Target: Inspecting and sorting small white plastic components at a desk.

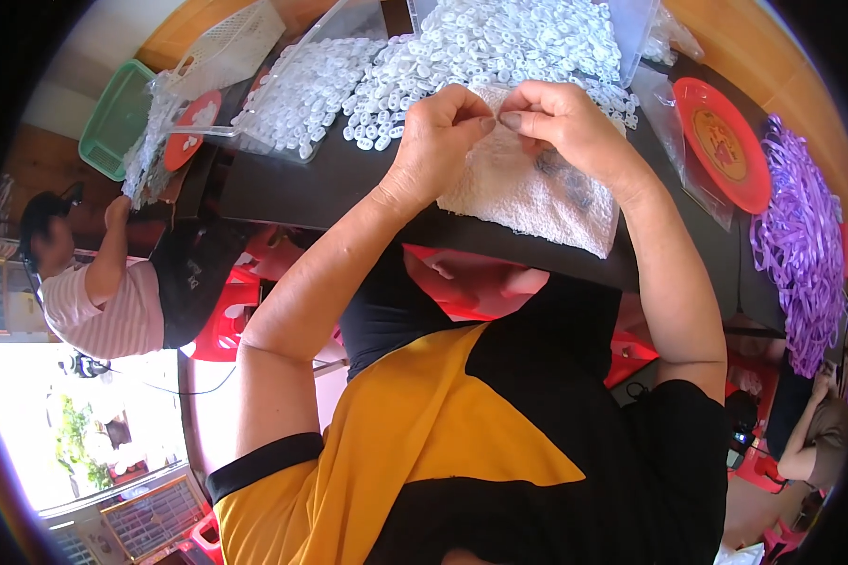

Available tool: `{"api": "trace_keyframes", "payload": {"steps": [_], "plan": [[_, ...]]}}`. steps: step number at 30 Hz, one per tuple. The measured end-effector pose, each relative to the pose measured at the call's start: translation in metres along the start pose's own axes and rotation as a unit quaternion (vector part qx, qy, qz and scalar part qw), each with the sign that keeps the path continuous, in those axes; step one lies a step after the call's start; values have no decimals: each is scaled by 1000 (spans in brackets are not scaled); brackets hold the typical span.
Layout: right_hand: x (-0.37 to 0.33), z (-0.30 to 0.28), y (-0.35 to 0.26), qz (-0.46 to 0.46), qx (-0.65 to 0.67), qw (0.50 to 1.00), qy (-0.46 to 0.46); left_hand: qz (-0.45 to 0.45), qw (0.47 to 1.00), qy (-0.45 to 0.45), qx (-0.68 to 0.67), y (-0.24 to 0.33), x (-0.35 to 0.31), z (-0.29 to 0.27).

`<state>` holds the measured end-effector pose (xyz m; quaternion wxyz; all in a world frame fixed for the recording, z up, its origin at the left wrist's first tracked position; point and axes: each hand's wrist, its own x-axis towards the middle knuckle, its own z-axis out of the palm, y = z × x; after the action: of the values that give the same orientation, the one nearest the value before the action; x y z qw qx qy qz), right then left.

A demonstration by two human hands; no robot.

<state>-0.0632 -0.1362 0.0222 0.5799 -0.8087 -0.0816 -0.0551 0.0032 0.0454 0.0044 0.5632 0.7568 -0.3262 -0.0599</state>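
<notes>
My left hand [443, 132] and my right hand [570, 127] meet over a white terry cloth [528, 198] at the table's front edge. Thumb and forefinger of each hand are pinched together, and the fingertips almost touch. Whatever lies between them is too small or hidden to make out. Just beyond the hands spreads a heap of small white oval plastic pieces with holes [518, 42]. More of these pieces lie to the left. Dark greyish marks or small items show on the cloth below my right hand; I cannot tell which.
A red round plate [721, 146] and a bundle of purple ribbons [801, 254] lie at right. A green basket [108, 122] and white basket [231, 52] stand far left. Another person [104, 282] works at left; a further person [820, 438] is at far right.
</notes>
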Motion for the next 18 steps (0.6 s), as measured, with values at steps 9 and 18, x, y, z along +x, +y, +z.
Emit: {"api": "trace_keyframes", "payload": {"steps": [9, 18], "plan": [[-4, 7, -12, -41, 37, 998, 2, -82, 976, 45, -196, 25, -12, 5], [-2, 8, -7, -83, -13, 996, 32, -134, 948, 51, -285, 33, -25, 10]]}}
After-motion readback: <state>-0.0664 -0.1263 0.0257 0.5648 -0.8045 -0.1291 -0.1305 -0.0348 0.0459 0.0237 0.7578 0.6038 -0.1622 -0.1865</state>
